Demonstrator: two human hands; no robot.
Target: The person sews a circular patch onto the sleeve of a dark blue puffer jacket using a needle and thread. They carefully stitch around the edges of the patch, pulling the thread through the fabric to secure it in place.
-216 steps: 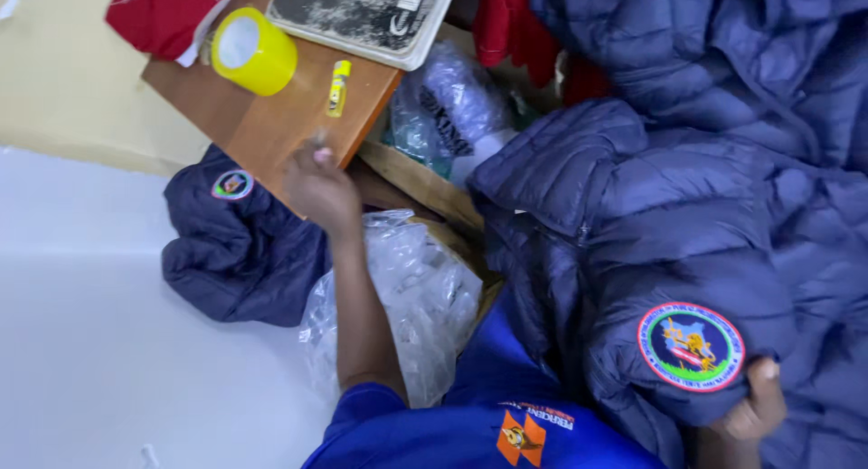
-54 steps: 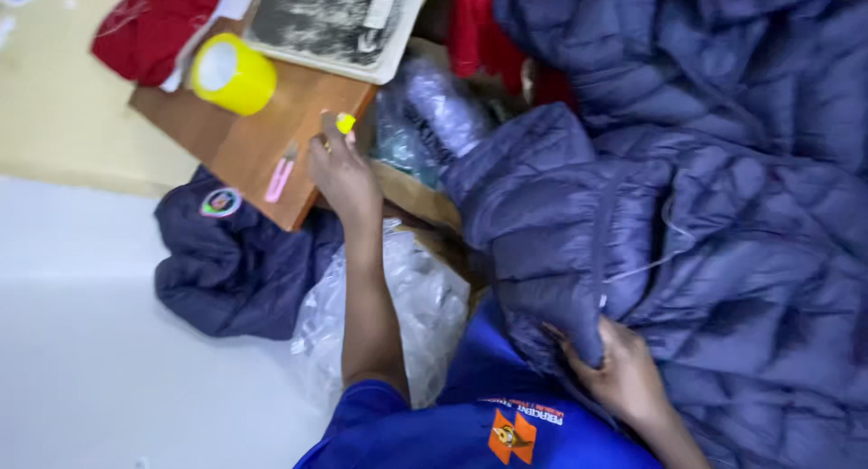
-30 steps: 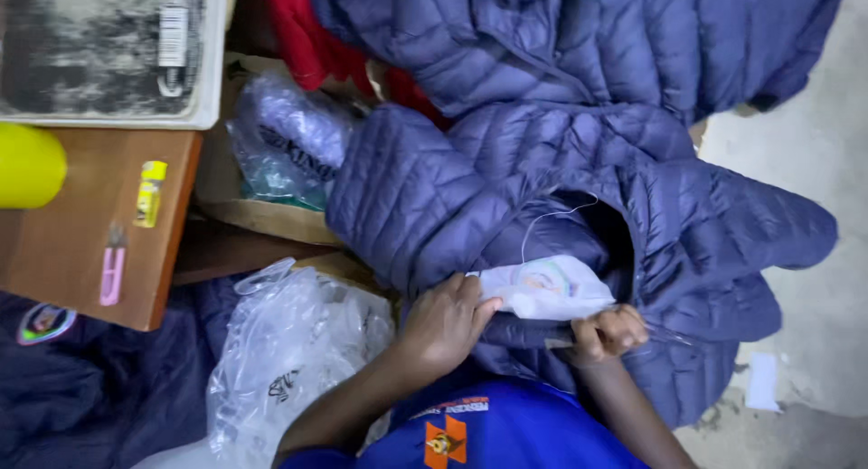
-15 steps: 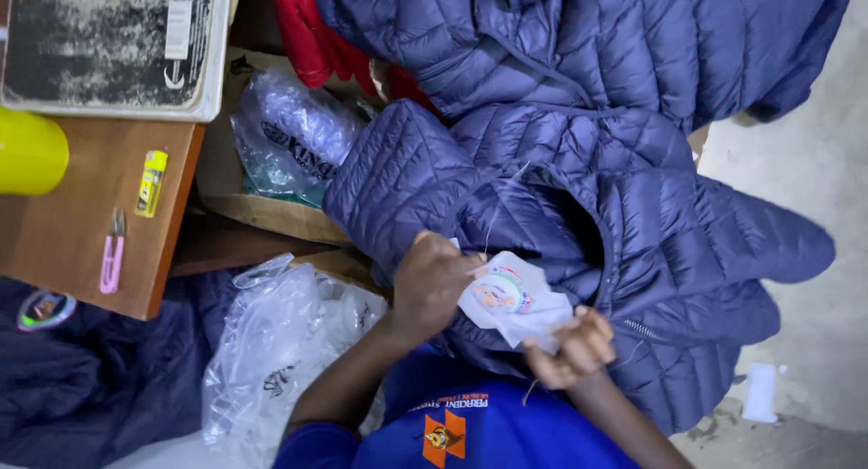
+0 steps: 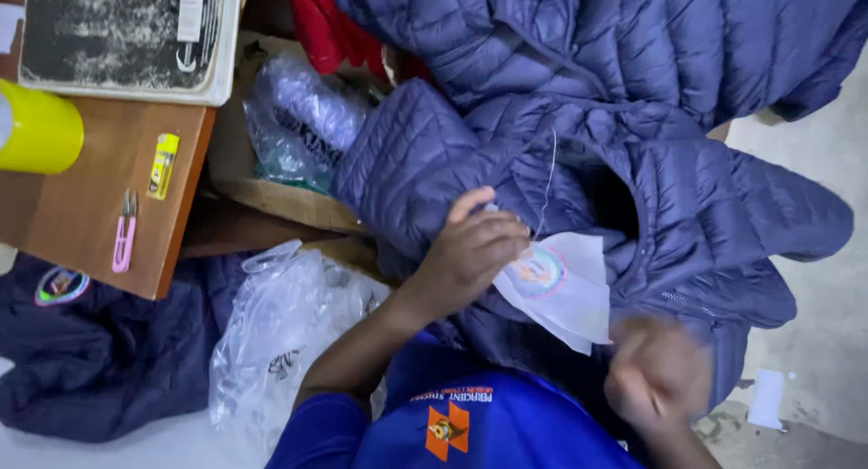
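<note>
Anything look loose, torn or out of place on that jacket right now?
A loose white thread trails up from the white backing sheet that the left hand pins on the navy jacket. No tear shows. The right hand is too blurred to judge.

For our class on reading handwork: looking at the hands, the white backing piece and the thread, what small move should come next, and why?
Probably draw the thread taut with the right hand. The left hand pins the white backing piece with its round badge against the navy padded jacket; the thread rises loose from there, and the right hand, blurred, sits away from the cloth.
</note>
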